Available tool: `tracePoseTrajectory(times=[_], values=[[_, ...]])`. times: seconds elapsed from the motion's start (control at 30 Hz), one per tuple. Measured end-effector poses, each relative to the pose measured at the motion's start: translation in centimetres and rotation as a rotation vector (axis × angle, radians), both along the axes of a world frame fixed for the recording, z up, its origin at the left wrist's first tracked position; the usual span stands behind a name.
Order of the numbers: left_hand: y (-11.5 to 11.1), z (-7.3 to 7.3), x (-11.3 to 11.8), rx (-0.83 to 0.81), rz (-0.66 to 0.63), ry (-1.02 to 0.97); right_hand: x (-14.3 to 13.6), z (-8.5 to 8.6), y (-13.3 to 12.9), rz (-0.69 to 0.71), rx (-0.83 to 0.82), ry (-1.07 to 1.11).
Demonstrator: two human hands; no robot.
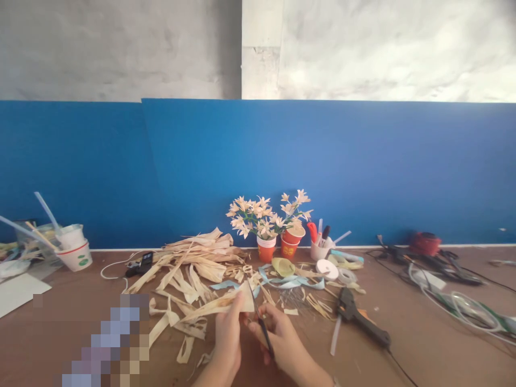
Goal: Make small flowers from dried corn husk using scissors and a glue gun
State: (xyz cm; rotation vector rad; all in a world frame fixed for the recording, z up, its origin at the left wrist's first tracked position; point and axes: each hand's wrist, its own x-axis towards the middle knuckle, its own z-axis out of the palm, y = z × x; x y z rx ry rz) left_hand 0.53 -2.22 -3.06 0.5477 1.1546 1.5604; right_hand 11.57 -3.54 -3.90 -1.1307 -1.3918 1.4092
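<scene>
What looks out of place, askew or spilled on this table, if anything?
A pixelated patch at lower left hides whatever is there. Beyond the right hand, one red cup seems tilted inside another, unlike the upright cup to its left. Husk-like strips lie scattered beside the left hand; I see no liquid.

The hands (228, 332) are at the front of the table (443, 360). Behind them, to the left, lies a pile of strips (201, 260). Right of the pile, flowers (260, 209) sit in a cup (266, 251), before the back panel (322, 156). More cups (289, 250) stand next to it, then a pen cup (318, 252). A glue gun (363, 320) lies right of the hands, cords (415, 282) far right, a straw cup (74, 258) far left.
</scene>
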Motion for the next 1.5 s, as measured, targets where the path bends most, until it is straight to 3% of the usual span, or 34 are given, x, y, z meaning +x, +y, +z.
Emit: tracePoseTrajectory(times=[0.2,0.37,0.47,0.63,0.83,0.9,1.03,1.07,1.13,1.23,1.33,1.5], values=[[0.6,0.0,-0.5,0.109,0.031,0.002,0.7,-0.3,0.4,-0.006,-0.025,0.009],[0.6,0.2,-0.6,0.144,-0.216,0.169,1.6,1.1,0.3,-0.152,0.188,0.096],[0.4,0.1,-0.3,0.177,-0.346,0.27,1.6,1.3,0.4,-0.198,0.233,0.11],[0.2,-0.2,-0.3,0.205,-0.47,0.258,2.0,1.4,0.7,-0.226,0.111,0.229],[0.0,-0.5,-0.2,0.129,-0.587,-0.025,2.9,1.8,1.1,-0.182,-0.042,0.377],[0.2,-0.5,-0.3,0.138,-0.558,0.063,3.0,1.6,1.3,-0.183,-0.013,0.327],[0.4,-0.2,-0.6,0.225,-0.194,0.454,3.2,1.2,1.4,-0.268,0.307,0.074],[0.4,-0.2,-0.5,0.248,-0.164,0.511,3.2,1.1,1.2,-0.275,0.399,-0.011],[0.2,-0.2,-0.2,0.285,-0.258,0.526,3.1,1.1,0.7,-0.239,0.537,-0.18],[-0.2,-0.5,0.3,0.297,-0.425,0.374,2.8,1.2,0.0,-0.138,0.627,-0.302],[-0.1,-0.6,0.4,0.256,-0.41,0.318,2.8,1.3,-0.1,-0.137,0.573,-0.289],[0.3,-0.2,-0.1,0.133,-0.331,0.311,3.1,1.0,1.0,-0.296,0.393,-0.095]])
